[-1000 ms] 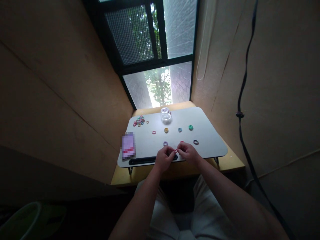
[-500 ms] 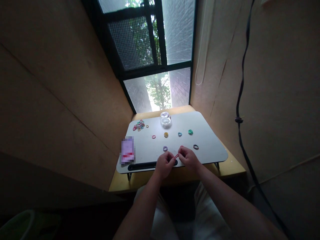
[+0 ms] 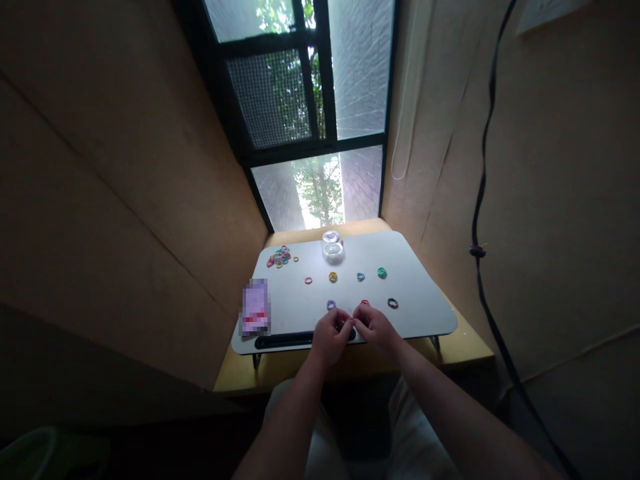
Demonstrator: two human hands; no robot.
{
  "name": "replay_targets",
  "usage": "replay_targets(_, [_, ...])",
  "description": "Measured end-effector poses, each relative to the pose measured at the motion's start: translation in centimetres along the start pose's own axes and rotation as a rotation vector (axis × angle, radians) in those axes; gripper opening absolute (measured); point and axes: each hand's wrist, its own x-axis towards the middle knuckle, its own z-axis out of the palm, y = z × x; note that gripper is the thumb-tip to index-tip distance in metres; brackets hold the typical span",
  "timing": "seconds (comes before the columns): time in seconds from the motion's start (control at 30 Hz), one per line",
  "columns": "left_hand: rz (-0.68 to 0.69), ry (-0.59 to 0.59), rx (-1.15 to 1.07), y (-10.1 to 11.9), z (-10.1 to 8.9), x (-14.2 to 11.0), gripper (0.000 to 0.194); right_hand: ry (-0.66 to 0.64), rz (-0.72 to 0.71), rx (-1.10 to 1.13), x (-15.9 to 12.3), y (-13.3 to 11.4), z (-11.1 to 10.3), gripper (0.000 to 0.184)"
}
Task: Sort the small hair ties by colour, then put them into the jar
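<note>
Over the front edge of the white folding table, my left hand (image 3: pixel 331 335) and my right hand (image 3: pixel 376 328) meet fingertip to fingertip, both closed. Pinched between them is a small pinkish-red hair tie (image 3: pixel 351 321), mostly covered by the fingers. Just beyond my right hand lies a red hair tie (image 3: pixel 365 303), partly hidden. A purple hair tie (image 3: pixel 331 305) rests past my left hand, and a dark one (image 3: pixel 393 303) sits to the right. Farther back, in a row, are pink (image 3: pixel 309 281), yellow (image 3: pixel 333 277), blue (image 3: pixel 361 277) and green (image 3: pixel 382 273) hair ties.
A mixed heap of hair ties (image 3: pixel 279 257) is at the table's back left. Behind the row stands a clear plastic jar (image 3: pixel 333 248). A blurred purple packet (image 3: pixel 255 307) lies at the left edge. The white tabletop (image 3: pixel 420 313) has a black slot (image 3: pixel 285 340) along its front.
My hands have drawn closer together, and the hair tie that was stretched between them is now mostly hidden by fingers. The view has tilted slightly upward.
</note>
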Motion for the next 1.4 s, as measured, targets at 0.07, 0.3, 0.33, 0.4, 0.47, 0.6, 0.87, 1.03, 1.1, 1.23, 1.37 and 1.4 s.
replay_targets(0.07, [-0.007, 0.005, 0.008, 0.1, 0.0, 0.0, 0.023, 0.02, -0.008, 0.007, 0.0, -0.1, 0.0, 0.014])
replay_targets(0.3, [-0.016, -0.04, 0.023, -0.5, 0.0, 0.0, 0.03, 0.137, 0.017, 0.024, 0.3, 0.2, 0.2, 0.012])
replay_targets(0.33, [-0.023, -0.047, 0.014, -0.6, 0.0, 0.0, 0.03, 0.149, 0.019, 0.02, 0.3, 0.2, 0.3, 0.012])
replay_targets(0.4, [-0.03, -0.059, 0.001, -0.7, 0.1, 0.0, 0.029, 0.166, 0.016, 0.017, 0.3, 0.2, 0.3, 0.011])
replay_targets(0.47, [-0.034, -0.071, -0.005, -0.6, 0.1, 0.0, 0.027, 0.178, 0.013, 0.02, 0.3, 0.2, 0.3, 0.011])
replay_targets(0.6, [-0.048, -0.089, -0.011, -0.3, 0.1, 0.0, 0.026, 0.182, 0.038, 0.042, 0.2, 0.3, 0.5, 0.012])
replay_targets(0.87, [-0.032, 0.034, -0.024, 0.0, 0.4, 0.1, 0.026, -0.007, 0.105, 0.173, 0.1, 0.0, 0.3, 0.015])
replay_targets(1.03, [-0.039, 0.059, -0.055, 0.1, 0.3, 0.2, 0.026, -0.03, 0.055, 0.12, 0.0, -0.6, 0.1, 0.009])
replay_targets(1.1, [-0.038, 0.051, -0.054, 0.1, 0.3, 0.2, 0.026, -0.01, 0.057, 0.095, 0.1, -0.6, 0.0, 0.01])
replay_targets(1.23, [-0.059, 0.067, -0.107, -0.1, 0.4, 0.3, 0.024, -0.015, 0.03, 0.031, 0.2, -0.6, -0.1, 0.016])
replay_targets(1.37, [-0.046, 0.078, -0.072, -0.2, 0.4, 0.3, 0.02, -0.051, 0.023, -0.015, 0.3, -0.7, -0.3, 0.013])
replay_targets(1.4, [-0.033, 0.073, -0.053, -0.2, 0.4, 0.3, 0.018, -0.051, 0.028, -0.023, 0.3, -0.8, -0.3, 0.012])
